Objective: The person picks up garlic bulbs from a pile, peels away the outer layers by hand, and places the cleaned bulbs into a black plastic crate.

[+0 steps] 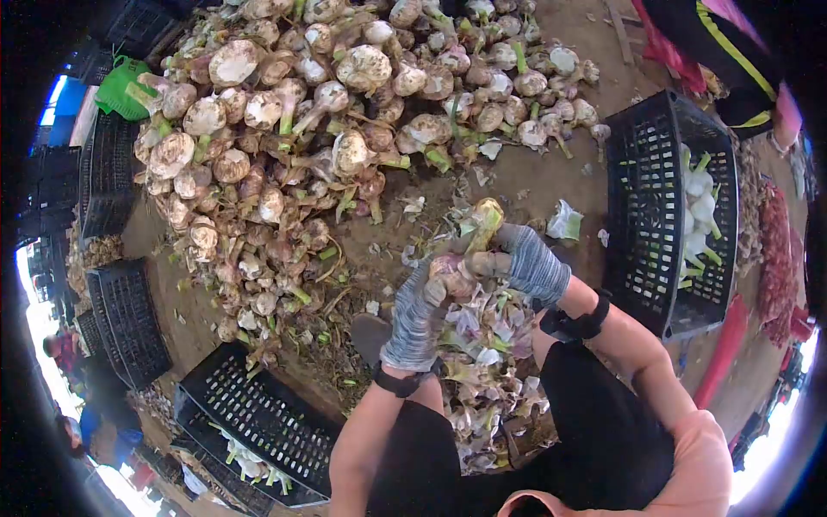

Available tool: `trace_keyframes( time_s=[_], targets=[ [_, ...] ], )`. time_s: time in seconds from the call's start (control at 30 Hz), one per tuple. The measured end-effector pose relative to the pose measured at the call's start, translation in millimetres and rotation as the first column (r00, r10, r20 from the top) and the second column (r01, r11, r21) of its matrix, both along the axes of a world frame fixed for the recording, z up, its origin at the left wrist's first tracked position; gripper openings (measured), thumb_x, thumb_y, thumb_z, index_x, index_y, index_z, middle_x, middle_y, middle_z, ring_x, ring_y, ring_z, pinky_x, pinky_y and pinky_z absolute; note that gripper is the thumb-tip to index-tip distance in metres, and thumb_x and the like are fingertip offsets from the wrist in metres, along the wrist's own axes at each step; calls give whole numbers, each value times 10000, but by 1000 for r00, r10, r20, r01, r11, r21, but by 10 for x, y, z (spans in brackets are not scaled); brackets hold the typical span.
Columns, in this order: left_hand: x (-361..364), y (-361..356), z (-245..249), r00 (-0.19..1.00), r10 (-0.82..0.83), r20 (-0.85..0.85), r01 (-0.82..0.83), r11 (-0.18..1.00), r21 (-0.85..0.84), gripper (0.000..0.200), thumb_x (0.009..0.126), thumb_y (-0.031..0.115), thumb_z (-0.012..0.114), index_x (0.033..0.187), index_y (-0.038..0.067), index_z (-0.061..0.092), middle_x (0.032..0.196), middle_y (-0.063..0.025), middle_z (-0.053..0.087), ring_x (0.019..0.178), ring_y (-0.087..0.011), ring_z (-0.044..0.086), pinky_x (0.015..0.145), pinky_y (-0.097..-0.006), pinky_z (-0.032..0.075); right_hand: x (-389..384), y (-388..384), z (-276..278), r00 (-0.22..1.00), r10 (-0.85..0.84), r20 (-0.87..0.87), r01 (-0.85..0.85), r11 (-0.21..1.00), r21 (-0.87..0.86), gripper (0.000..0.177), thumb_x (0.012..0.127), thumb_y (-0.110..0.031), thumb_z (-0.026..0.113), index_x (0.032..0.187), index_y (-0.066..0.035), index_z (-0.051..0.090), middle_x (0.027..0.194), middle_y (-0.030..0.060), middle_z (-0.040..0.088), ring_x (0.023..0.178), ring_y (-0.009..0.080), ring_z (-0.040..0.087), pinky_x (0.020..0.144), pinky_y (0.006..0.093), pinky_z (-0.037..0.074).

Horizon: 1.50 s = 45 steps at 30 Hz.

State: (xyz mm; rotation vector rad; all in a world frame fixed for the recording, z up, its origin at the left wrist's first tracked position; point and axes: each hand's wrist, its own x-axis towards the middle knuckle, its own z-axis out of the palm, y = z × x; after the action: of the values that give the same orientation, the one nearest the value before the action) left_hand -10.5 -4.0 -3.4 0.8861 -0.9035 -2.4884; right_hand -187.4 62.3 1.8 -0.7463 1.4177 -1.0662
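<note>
Both my hands wear grey striped gloves with dirty fingertips. My left hand (415,312) is closed around the side of a purplish garlic bulb (454,269). My right hand (527,258) is closed at the bulb's thick green-yellow stalk, which points up and away from me. Loose peel hangs about the stalk. Below my hands, between my knees, lies a heap of shed garlic skins (491,336). Beyond them rises a big pile of soil-stained garlic bulbs (284,112) with cut stalks.
At the right stands a black plastic crate (642,215) holding peeled white garlic (699,215). Another black crate (258,418) with white garlic is at lower left. More crates (129,323) line the left side. Red net sacks (775,250) and a person's dark sleeve (732,52) are at right.
</note>
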Motion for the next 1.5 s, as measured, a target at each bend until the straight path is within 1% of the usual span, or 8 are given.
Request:
trace_keyframes(
  time_s=[0.3,0.53,0.8,0.87,1.0,1.2,1.3,1.5],
  targets=[
    [-1,-205,-158,992,-124,-1,97,769,632,621,796,662,450,1017,90,547,852,-53,588,763,-163,565,626,-267,472,66,82,-40,977,-42,-211,13,990,-138,216,796,-160,645,932,7,636,797,52,655,707,118,602,653,270,493],
    [-205,0,87,993,86,84,-47,921,-387,677,787,384,637,1284,24,351,1163,-97,470,1062,-187,459,902,-313,378,142,24,-179,826,-388,408,336,921,197,147,801,-93,598,878,28,628,743,48,630,647,97,580,541,241,486],
    [-51,-239,-272,939,78,334,150,782,-605,455,871,410,511,1104,20,539,1014,-98,594,926,-176,569,850,-303,450,167,11,35,967,81,-241,-88,996,-15,204,766,-135,629,928,-11,630,737,70,634,650,133,566,612,294,470],
    [-70,-334,-241,978,-69,198,30,981,192,557,880,567,383,891,64,623,759,-51,645,667,-162,613,647,-277,505,205,40,38,987,70,-145,-72,997,-10,210,769,-135,626,945,-21,627,765,67,641,670,139,570,627,292,470],
    [-42,-383,-351,969,-162,187,60,887,459,579,866,580,412,996,43,586,821,-56,628,716,-149,610,657,-271,507,257,68,-52,997,19,-80,-26,996,-88,231,763,-133,639,974,-42,619,855,69,640,757,150,588,680,296,471],
    [-61,15,-175,919,261,296,-43,812,-583,497,926,437,401,1224,41,428,1041,-63,575,858,-149,582,772,-272,478,233,39,-159,838,-85,-539,-137,923,-359,255,761,-147,642,981,-30,588,931,57,609,866,173,574,779,290,457],
    [0,-26,-232,963,141,231,33,785,-619,375,925,333,459,1148,34,499,998,-71,578,889,-165,567,797,-300,461,211,121,-240,993,-17,115,24,998,-55,325,750,-107,628,1047,-7,543,977,81,595,866,177,576,764,288,474],
    [30,-205,-245,995,48,-91,-11,929,370,524,863,498,490,1107,37,549,977,-71,619,886,-184,603,793,-307,491,161,-14,94,406,-302,862,196,950,241,325,785,-97,567,1086,16,518,1012,108,597,868,181,594,752,298,498]
  ],
)
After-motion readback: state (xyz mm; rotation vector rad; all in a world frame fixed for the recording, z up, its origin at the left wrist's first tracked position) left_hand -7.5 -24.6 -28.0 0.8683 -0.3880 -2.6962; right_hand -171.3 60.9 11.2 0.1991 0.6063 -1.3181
